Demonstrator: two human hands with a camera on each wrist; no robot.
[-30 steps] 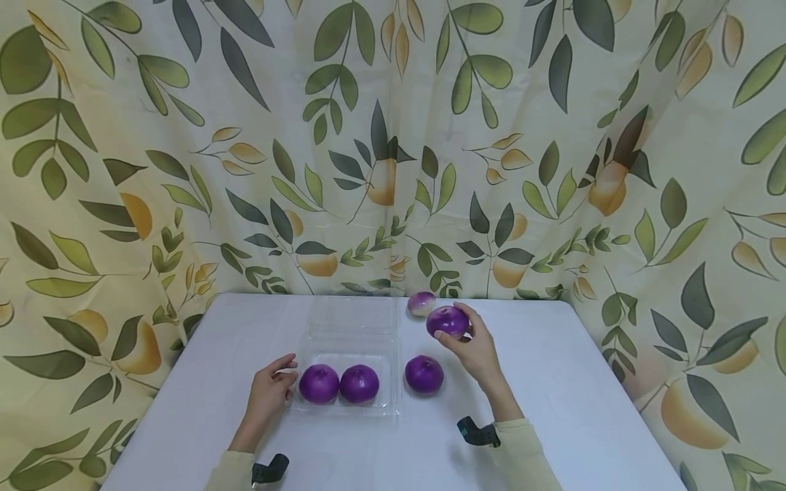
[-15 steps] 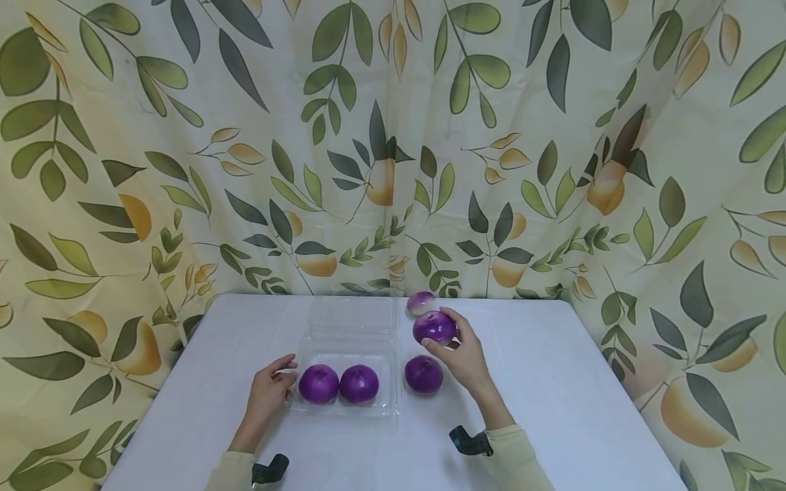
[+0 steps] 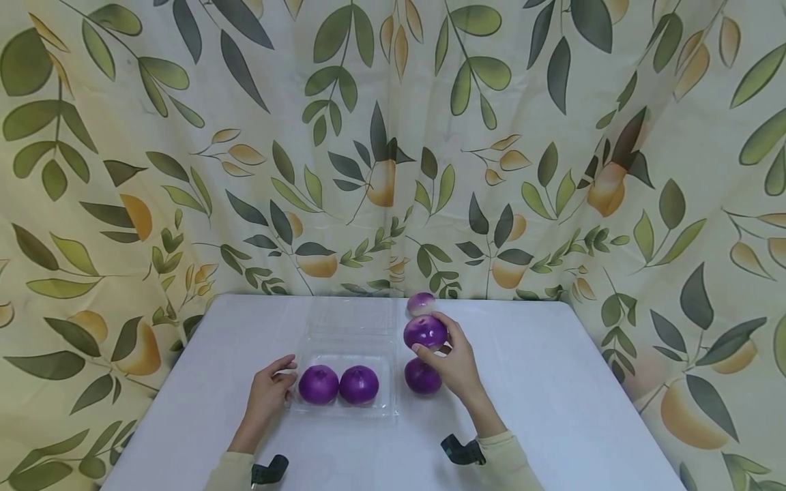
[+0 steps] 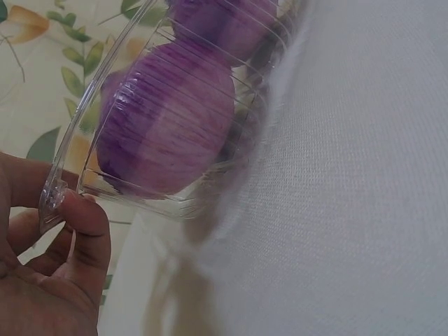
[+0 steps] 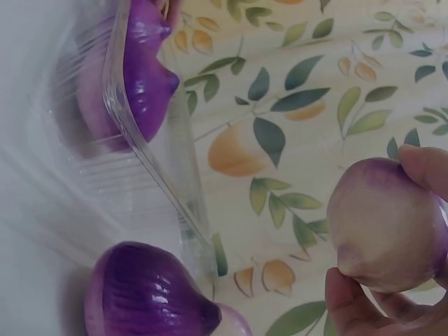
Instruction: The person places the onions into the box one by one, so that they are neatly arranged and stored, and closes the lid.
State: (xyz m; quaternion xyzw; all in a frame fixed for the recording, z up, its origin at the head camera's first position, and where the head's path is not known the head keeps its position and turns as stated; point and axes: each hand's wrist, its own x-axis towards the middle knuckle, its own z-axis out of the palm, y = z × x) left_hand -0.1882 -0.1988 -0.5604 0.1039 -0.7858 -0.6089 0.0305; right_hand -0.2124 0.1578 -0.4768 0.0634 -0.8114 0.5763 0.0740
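My right hand (image 3: pixel 457 358) grips a purple onion (image 3: pixel 425 332) between thumb and fingers, raised above the table. In the right wrist view, the pale side of that held onion (image 5: pixel 381 227) faces the camera. A clear plastic clamshell box (image 3: pixel 387 409) lies with its lid (image 3: pixel 350 317) folded back. Two purple onions (image 3: pixel 359 384) sit side by side in its front half. At the box's left side is my left hand (image 3: pixel 267 395); in the left wrist view its thumb and finger pinch the box's rim (image 4: pixel 52 203). Another purple onion (image 3: pixel 422 378) stands right of the box, partly behind my right hand.
A paler purple-and-white onion (image 3: pixel 421 303) rests near the back edge of the white table (image 3: pixel 522 382). Behind the table hangs a leaf-patterned curtain (image 3: pixel 430 170). Each wrist carries a small black camera mount (image 3: pixel 463 450).
My right hand has moved left and slightly down with the onion, coming over the loose onion beside the box. The left hand has stayed at the box.
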